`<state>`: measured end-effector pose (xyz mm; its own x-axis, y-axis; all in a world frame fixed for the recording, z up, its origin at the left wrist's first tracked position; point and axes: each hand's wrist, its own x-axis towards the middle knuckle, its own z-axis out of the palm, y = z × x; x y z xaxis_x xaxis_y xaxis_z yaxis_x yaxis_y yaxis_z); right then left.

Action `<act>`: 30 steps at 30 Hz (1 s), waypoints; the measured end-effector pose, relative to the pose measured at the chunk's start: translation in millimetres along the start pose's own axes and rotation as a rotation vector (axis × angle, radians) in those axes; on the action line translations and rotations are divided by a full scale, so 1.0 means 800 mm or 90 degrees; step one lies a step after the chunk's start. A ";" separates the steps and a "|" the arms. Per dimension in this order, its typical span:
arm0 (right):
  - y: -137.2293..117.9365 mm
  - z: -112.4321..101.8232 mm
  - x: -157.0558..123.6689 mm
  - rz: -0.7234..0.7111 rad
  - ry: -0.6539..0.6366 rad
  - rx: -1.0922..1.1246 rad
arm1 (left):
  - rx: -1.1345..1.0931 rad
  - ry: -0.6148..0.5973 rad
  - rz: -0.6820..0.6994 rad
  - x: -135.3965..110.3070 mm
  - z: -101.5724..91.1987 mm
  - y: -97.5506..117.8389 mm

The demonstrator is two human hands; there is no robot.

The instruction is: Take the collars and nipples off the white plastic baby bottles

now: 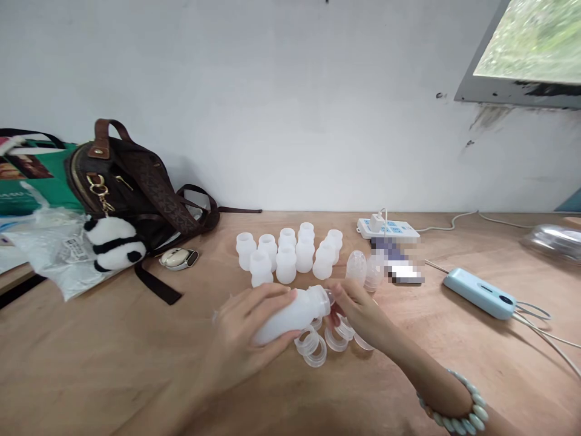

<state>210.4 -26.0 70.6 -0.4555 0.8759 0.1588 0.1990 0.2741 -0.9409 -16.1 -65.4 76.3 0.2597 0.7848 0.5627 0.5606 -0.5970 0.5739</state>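
Observation:
My left hand point(254, 321) is wrapped round a translucent white bottle point(293, 315), which lies tilted with its mouth to the right. At that mouth the fingers of my right hand point(356, 306) pinch a small clear piece point(331, 297), partly hidden by the fingers. Just below the hands, several clear plastic rings point(316, 352) lie loosely heaped on the wooden table. Behind them stand several open-topped white bottles point(285, 264) of the same kind, grouped upright. Two clear domed caps point(356, 265) stand to the right of the bottles, close to my right hand.
At left are a dark backpack point(136, 181) with a panda charm point(117, 243), a plastic bag point(59, 248), a green bag point(49, 175) and a small beige device point(178, 258). A power strip point(399, 230), a pixelated object point(402, 263) and a blue device point(479, 293) with cables lie right.

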 end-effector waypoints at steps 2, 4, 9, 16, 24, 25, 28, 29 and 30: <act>-0.003 -0.008 -0.002 -0.049 -0.004 -0.004 | -0.148 -0.013 -0.181 0.003 0.004 0.000; -0.007 -0.019 -0.005 -0.115 -0.006 -0.011 | -0.341 -0.078 -0.366 0.006 0.004 0.000; -0.022 -0.033 -0.008 -0.301 -0.109 -0.140 | -0.661 -0.207 -0.651 0.004 -0.009 0.005; -0.023 -0.017 -0.007 -0.161 -0.041 -0.098 | -0.486 -0.177 -0.477 0.004 0.000 0.017; 0.013 0.010 0.005 0.236 -0.041 0.180 | 0.108 -0.178 0.232 -0.029 0.006 -0.022; 0.017 0.012 0.005 0.271 -0.045 0.207 | 0.109 -0.204 0.268 -0.030 0.003 -0.024; 0.018 0.013 0.005 0.272 -0.061 0.248 | 0.080 -0.167 0.259 -0.017 -0.006 -0.020; 0.015 0.011 0.005 0.227 -0.069 0.254 | 0.061 -0.124 0.203 -0.010 -0.007 -0.015; 0.012 0.008 0.005 0.167 -0.076 0.255 | 0.034 -0.074 0.119 -0.002 -0.008 -0.010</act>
<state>204.6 -22.9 60.5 -0.5358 0.8368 -0.1125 -0.0179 -0.1444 -0.9894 -25.6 -63.3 74.4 0.4495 0.6776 0.5821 0.5345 -0.7261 0.4325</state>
